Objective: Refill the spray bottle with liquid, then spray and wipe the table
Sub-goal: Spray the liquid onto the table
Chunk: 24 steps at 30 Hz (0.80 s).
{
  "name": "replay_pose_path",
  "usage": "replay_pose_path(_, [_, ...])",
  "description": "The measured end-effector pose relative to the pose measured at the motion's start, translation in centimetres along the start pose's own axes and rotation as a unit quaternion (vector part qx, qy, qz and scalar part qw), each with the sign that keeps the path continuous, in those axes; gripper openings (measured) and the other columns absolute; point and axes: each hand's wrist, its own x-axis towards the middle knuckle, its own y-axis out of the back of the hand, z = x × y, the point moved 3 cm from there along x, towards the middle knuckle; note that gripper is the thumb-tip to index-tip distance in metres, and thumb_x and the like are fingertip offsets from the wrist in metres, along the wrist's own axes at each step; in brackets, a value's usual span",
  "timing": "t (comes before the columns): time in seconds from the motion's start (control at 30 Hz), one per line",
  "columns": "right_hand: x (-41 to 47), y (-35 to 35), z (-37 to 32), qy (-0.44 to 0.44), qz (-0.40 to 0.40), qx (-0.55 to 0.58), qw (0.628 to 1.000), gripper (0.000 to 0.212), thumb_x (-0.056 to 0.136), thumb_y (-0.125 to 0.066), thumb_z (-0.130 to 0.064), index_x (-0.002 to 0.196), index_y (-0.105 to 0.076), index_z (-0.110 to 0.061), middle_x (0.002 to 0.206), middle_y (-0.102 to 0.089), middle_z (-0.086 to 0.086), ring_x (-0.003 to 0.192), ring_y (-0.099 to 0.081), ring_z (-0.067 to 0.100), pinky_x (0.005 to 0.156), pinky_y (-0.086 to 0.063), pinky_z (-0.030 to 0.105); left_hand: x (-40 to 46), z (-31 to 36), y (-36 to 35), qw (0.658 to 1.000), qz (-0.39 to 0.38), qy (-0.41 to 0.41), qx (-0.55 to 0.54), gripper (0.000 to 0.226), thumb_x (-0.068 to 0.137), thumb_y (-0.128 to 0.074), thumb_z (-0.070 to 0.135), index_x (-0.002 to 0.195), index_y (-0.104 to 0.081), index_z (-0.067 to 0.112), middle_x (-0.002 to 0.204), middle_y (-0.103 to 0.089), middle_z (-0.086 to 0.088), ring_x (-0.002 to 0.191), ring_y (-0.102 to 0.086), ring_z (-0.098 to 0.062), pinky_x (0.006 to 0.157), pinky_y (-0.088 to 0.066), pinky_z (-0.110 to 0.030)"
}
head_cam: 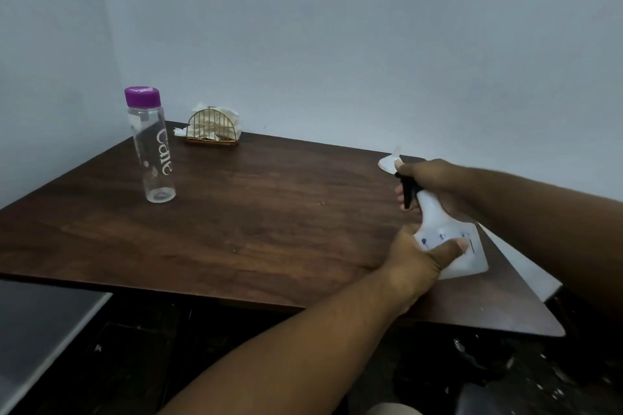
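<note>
A white spray bottle (448, 229) with a black trigger head leans over the right part of the dark wooden table (256, 219). My left hand (418, 259) grips its wide base, thumb across the printed marks. My right hand (428, 178) is closed around the black spray head at the top. A clear water bottle (153, 148) with a purple cap stands upright at the left of the table, closed. A white funnel (391, 162) lies on the table just behind my right hand.
A gold wire holder (212, 128) stuffed with white paper napkins stands at the back by the wall. The wall closes off the far edge. A grey surface (37, 323) sits lower at the left, and a white ledge (526, 266) runs along the table's right side.
</note>
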Motion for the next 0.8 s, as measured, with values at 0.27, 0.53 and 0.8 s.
replay_pose_path(0.27, [-0.7, -2.9, 0.0, 0.005, -0.096, -0.01, 0.995, 0.042, 0.099, -0.06, -0.043, 0.109, -0.063, -0.003, 0.083, -0.065, 0.015, 0.065, -0.064, 0.025, 0.054, -0.055, 0.03, -1.3, -1.1, -0.2, 0.996, 0.092, -0.009, -0.001, 0.059, 0.072, -0.087, 0.038, 0.118, -0.056, 0.018, 0.106, -0.072, 0.002, 0.095, -0.072, -0.013, 0.084, -0.06, -0.029])
replay_pose_path(0.53, [-0.6, -4.9, -0.6, -0.007, -0.142, -0.048, 0.989, 0.05, 0.096, -0.06, -0.053, 0.101, -0.066, -0.004, 0.077, -0.068, 0.01, 0.068, -0.066, 0.024, 0.054, -0.054, 0.029, -1.7, -1.3, 0.4, 0.991, 0.134, -0.014, -0.019, 0.055, 0.075, -0.087, 0.035, 0.118, -0.054, 0.023, 0.107, -0.071, 0.004, 0.095, -0.072, -0.011, 0.087, -0.061, -0.036])
replay_pose_path(0.8, [-0.3, -4.0, 0.4, -0.03, -0.101, -0.072, 0.992, 0.039, 0.098, -0.061, -0.044, 0.108, -0.064, -0.007, 0.084, -0.064, 0.013, 0.072, -0.062, 0.025, 0.053, -0.049, 0.032, -1.9, -1.5, -1.2, 0.993, 0.113, 0.005, -0.032, 0.073, 0.056, -0.084, 0.06, 0.117, -0.057, 0.029, 0.108, -0.074, 0.003, 0.097, -0.074, -0.017, 0.089, -0.06, -0.045])
